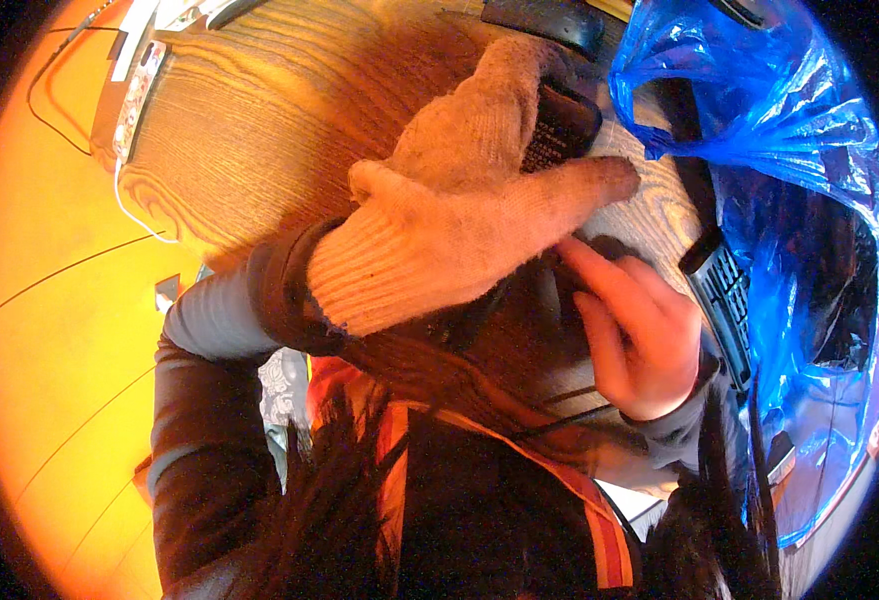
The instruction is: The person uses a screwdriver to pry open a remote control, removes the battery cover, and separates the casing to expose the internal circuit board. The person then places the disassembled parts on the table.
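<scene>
My left hand (pixel 459 220), in a pale knitted work glove, reaches in from the left over the wooden table. Its thumb and fingers close round a dark box-shaped piece (pixel 562 122) with small print on its face, which shows between them. Most of that piece is hidden by the glove. My right hand (pixel 639 335) is bare and lies just below and to the right of the glove. Its fingers are bent, and the index fingertip meets the glove's lower edge. What the right fingers hold, if anything, is in shadow and cannot be made out.
The wooden table (pixel 259 110) has a curved edge. A blue plastic bag (pixel 789 120) bulges along the right side. Beside it stands a black slotted piece (pixel 721 290). A dark case (pixel 544 22) lies at the far edge; a white power strip (pixel 141 100) with its cord is at left.
</scene>
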Motion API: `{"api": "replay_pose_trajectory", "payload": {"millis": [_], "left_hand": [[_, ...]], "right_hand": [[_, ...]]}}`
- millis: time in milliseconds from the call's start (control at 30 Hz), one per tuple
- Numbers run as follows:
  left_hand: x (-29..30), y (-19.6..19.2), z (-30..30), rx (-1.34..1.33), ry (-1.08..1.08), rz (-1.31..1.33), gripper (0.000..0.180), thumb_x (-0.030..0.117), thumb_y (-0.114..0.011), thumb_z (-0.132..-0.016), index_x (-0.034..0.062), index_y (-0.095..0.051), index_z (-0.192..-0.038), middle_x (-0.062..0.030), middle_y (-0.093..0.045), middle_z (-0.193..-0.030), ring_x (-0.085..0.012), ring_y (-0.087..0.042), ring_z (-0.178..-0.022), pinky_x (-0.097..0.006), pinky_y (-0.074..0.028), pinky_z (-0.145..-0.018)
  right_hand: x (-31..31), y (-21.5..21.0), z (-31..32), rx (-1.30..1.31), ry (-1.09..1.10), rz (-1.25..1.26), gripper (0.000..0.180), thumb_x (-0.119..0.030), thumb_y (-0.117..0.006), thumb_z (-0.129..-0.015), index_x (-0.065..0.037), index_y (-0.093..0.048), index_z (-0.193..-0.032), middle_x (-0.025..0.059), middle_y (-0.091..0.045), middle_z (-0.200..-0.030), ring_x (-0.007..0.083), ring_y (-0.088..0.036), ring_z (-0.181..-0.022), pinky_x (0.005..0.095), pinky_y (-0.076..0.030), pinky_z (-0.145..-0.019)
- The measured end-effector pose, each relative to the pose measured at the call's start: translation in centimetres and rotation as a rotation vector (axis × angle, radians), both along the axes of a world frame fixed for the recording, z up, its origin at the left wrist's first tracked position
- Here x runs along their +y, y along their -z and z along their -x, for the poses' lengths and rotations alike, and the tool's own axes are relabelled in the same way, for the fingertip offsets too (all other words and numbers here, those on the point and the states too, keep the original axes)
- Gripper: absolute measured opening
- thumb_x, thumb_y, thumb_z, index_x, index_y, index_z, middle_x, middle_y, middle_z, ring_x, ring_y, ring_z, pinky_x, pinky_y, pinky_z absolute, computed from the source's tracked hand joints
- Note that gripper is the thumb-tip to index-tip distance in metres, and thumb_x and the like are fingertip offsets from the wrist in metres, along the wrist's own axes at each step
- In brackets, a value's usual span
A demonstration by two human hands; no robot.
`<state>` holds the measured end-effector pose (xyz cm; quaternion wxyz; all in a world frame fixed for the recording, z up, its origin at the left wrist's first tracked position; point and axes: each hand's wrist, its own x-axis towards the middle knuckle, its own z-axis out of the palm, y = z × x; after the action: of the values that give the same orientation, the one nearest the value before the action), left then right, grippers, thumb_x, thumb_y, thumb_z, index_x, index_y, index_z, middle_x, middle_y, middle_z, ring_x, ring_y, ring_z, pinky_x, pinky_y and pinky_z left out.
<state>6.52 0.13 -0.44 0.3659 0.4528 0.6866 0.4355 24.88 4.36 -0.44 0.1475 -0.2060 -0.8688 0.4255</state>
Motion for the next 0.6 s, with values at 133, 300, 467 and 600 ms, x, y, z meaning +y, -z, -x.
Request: {"api": "replay_pose_trajectory", "payload": {"millis": [133,300,467,600], "left_hand": [[-0.3,-0.6,-0.1,0.055,0.057,-0.002,0.069,0.023,-0.077,-0.068,-0.0004,-0.039,-0.122,-0.0087,-0.056,-0.102,-0.018,-0.054,-0.093,-0.03,-0.043,-0.087],[-0.8,-1.5,-0.2,0.197,0.103,0.006,0.086,0.032,-0.081,-0.062,-0.001,-0.035,-0.128,-0.0142,-0.053,-0.109,-0.0256,-0.055,-0.099,-0.036,-0.043,-0.089],[-1.4,-2.1,0.0,0.311,0.165,0.01,0.095,0.033,-0.081,-0.061,-0.0005,-0.029,-0.133,-0.0203,-0.049,-0.117,-0.0323,-0.051,-0.108,-0.041,-0.042,-0.092],[-3.4,-3.5,-0.3,0.694,0.138,0.095,0.102,0.031,-0.082,-0.06,-0.0018,-0.025,-0.137,-0.0256,-0.048,-0.117,-0.0406,-0.049,-0.109,-0.043,-0.042,-0.093]], "right_hand": [[0.6,0.1,-0.1,0.063,-0.02,0.074,0.034,0.003,-0.06,-0.076,-0.002,-0.061,-0.11,0.0131,-0.056,-0.072,0.0293,-0.057,-0.061,0.0346,-0.046,-0.054],[2.3,-0.4,-0.6,-0.002,-0.142,0.136,0.031,0.002,-0.06,-0.076,0.002,-0.06,-0.107,0.017,-0.061,-0.079,0.0321,-0.062,-0.068,0.036,-0.048,-0.058],[2.2,0.1,0.0,0.092,-0.096,0.208,0.035,0.005,-0.056,-0.078,0.002,-0.059,-0.112,0.0179,-0.064,-0.085,0.0274,-0.063,-0.072,0.0326,-0.049,-0.064],[1.3,-0.3,-0.1,0.009,-0.016,0.241,0.038,0.008,-0.05,-0.08,0.0,-0.058,-0.116,0.0143,-0.064,-0.084,0.0183,-0.061,-0.068,0.0263,-0.047,-0.064]]}}
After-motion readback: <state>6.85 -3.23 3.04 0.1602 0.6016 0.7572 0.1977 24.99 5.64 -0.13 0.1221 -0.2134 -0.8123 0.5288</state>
